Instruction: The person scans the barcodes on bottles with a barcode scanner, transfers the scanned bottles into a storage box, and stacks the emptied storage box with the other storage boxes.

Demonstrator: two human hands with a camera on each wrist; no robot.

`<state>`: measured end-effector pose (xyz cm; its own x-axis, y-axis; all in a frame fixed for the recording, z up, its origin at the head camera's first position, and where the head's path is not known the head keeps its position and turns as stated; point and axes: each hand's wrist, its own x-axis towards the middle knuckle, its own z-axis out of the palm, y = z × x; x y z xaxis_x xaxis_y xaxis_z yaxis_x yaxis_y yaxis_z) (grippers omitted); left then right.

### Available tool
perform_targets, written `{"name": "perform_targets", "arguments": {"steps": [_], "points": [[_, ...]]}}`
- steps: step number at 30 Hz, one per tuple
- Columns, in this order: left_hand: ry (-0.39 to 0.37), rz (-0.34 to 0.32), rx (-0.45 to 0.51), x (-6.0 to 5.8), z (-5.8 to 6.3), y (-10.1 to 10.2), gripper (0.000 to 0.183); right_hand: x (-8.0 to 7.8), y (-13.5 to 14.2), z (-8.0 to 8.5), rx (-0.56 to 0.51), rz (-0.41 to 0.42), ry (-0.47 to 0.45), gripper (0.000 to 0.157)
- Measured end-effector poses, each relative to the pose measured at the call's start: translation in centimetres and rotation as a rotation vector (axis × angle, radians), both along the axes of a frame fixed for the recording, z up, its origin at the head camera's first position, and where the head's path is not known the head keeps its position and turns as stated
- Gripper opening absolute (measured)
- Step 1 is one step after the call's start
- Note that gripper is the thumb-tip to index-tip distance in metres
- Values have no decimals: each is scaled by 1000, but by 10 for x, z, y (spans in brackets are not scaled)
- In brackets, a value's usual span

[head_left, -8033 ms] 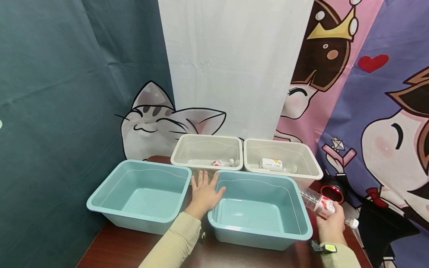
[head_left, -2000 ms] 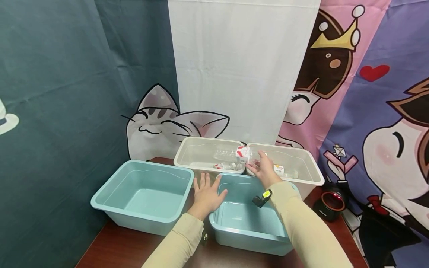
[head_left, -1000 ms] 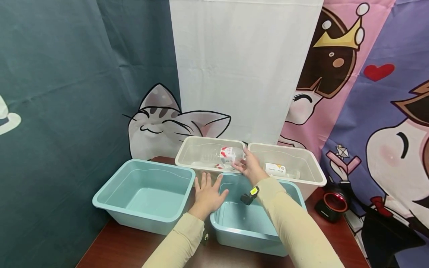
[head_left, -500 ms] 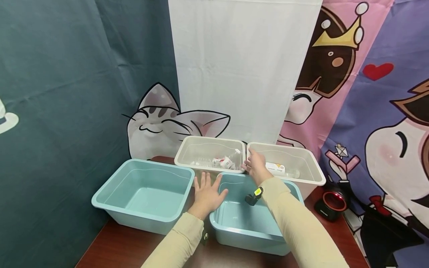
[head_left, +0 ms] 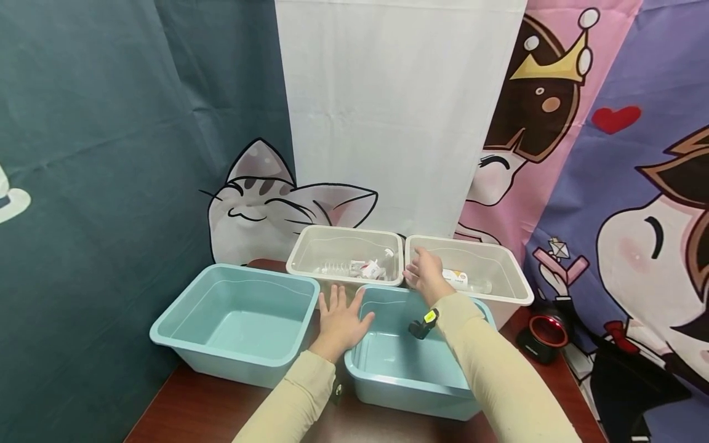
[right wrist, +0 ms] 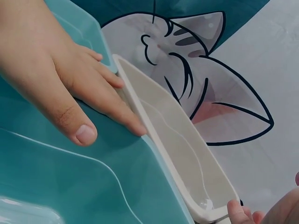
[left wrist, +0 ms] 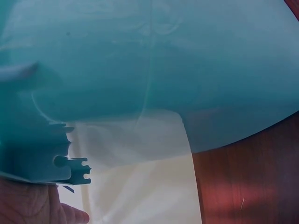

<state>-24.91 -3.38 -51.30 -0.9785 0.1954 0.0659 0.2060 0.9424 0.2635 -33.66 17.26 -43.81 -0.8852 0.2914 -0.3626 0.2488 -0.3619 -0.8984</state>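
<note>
My left hand (head_left: 340,323) rests with spread, straight fingers on the left rim of the right blue tub (head_left: 410,387). My right hand (head_left: 425,274) hovers over the near left corner of the right cream bin (head_left: 501,299), its fingers loosely bent around nothing. Two clear plastic bottles with red and white labels (head_left: 371,269) lie together in the left cream bin (head_left: 310,271), just left of that hand. Partly covered by the right hand, a clear bottle with a white label (head_left: 456,280) lies in the right cream bin. The right wrist view shows only the right fingertips (right wrist: 238,212).
Another blue tub (head_left: 235,363) stands at the left on the brown table (head_left: 194,406). At the right edge sits a black device with a red glowing ring (head_left: 545,335). Printed cloth curtains (head_left: 399,111) rise directly behind the bins.
The right hand brought a bottle from right of the blue tub across to the left cream bin and let go of it there, then drew back right. The left hand stayed put.
</note>
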Motion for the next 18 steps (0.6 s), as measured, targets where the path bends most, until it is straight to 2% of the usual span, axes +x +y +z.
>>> {"name": "perform_targets", "arguments": {"steps": [11,18], "points": [[4,-9,15,3,0,-1,69,7,21,8,51,11,10,61],[-22,-10,-29,1,5,0,72,13,47,21,148,41,3,61]]}}
